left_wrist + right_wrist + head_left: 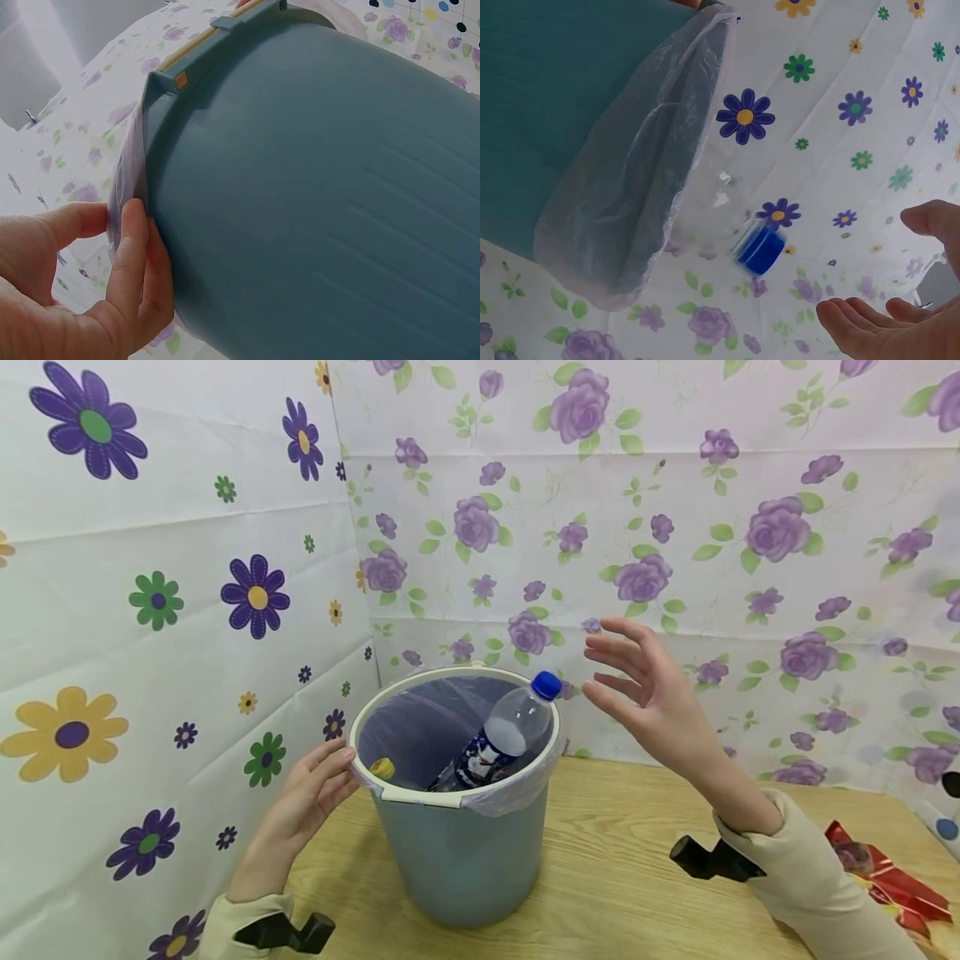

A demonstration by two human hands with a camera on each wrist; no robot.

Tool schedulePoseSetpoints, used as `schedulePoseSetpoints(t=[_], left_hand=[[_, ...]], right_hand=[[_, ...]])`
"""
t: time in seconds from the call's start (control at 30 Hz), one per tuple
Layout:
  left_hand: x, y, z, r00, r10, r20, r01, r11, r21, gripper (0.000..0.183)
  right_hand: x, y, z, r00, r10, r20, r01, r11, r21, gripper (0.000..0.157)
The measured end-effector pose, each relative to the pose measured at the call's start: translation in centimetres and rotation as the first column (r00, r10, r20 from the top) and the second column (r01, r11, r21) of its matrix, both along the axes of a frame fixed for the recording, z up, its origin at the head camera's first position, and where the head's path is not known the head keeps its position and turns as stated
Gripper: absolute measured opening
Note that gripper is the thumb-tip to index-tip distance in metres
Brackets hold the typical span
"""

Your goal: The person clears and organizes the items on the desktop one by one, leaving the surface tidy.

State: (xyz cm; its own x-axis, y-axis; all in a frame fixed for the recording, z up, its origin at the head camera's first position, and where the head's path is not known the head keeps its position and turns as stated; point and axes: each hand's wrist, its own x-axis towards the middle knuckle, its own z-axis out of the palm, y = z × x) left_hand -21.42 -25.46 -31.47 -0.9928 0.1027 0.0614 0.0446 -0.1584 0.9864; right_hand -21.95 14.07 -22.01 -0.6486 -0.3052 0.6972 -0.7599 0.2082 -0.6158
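A blue-grey trash can with a cream rim stands on the table, lined with a thin translucent bag folded over its edge. My left hand holds the can's left rim; in the left wrist view, its fingers pinch the bag-covered edge. A clear plastic bottle with a blue cap leans inside the can, its neck sticking out over the right rim. My right hand is raised in the air right of the cap, apart from it, fingers spread and holding nothing.
A small yellow item shows inside the can near its left rim. Red snack packaging lies at the table's right edge. Flower-printed sheets cover the walls behind and to the left of the wooden table.
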Motion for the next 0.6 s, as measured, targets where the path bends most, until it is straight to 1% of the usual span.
schedulePoseSetpoints(t=[0.13, 0.37, 0.6], left_hand=[[-0.1, 0.0, 0.0, 1.0, 0.001, 0.001, -0.001, 1.0, 0.009, 0.064], [-0.1, 0.1, 0.1, 1.0, 0.004, 0.009, -0.005, 1.0, 0.019, 0.061], [0.1, 0.2, 0.2, 1.0, 0.009, 0.017, -0.01, 1.0, 0.016, 0.063]], right_hand=[[-0.3, 0.7, -0.7, 1.0, -0.026, 0.015, 0.025, 1.0, 0.011, 0.053], [-1.0, 2.4, -2.3, 0.999, -0.048, 0.005, 0.048, 0.998, 0.036, 0.044], [-1.3, 4.6, -3.9, 0.992, -0.112, 0.052, 0.108, 0.992, 0.071, 0.039]])
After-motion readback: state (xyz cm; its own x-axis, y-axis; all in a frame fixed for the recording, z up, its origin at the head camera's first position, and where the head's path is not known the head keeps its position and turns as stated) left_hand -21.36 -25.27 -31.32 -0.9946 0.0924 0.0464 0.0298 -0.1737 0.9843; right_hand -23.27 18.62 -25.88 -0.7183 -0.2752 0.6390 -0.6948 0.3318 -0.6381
